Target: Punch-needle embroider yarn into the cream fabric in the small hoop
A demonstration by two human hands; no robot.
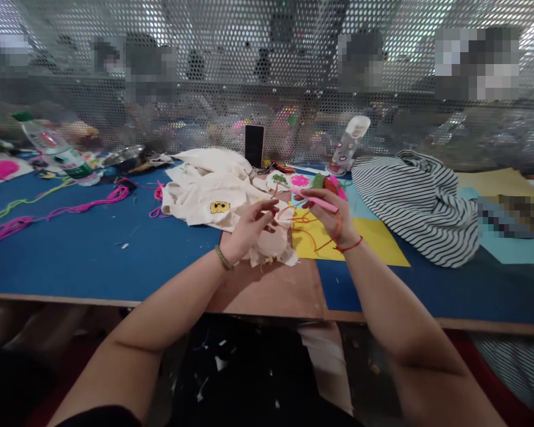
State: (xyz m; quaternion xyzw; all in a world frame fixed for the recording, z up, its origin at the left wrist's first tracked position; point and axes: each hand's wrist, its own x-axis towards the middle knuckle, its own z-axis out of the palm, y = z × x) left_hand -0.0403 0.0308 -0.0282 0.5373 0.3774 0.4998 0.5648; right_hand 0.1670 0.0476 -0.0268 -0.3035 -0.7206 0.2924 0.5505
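Note:
My right hand [327, 213] is closed round a pink punch needle [323, 203], its tip pointing left. Loose orange yarn [311, 237] loops below that hand and over the yellow sheet [374, 240]. My left hand [253, 228] is just to the left, its fingers bent and apart, with the orange yarn close to the fingertips; whether they touch it is hard to see. Under the hands lies a round piece of cream fabric [271, 243] with ragged edges, on a brown board [271, 287]. Beyond them are small patches with a pink flower [299, 180] and a green motif [279, 178].
Cream cloth [204, 184] with a yellow patch lies left, beside pink yarn [89, 204] and a plastic bottle [69, 157]. A phone [254, 145] stands upright behind. To the right are a white-capped bottle [349, 148] and striped fabric [418, 201]. A perforated metal screen [222, 101] closes the back.

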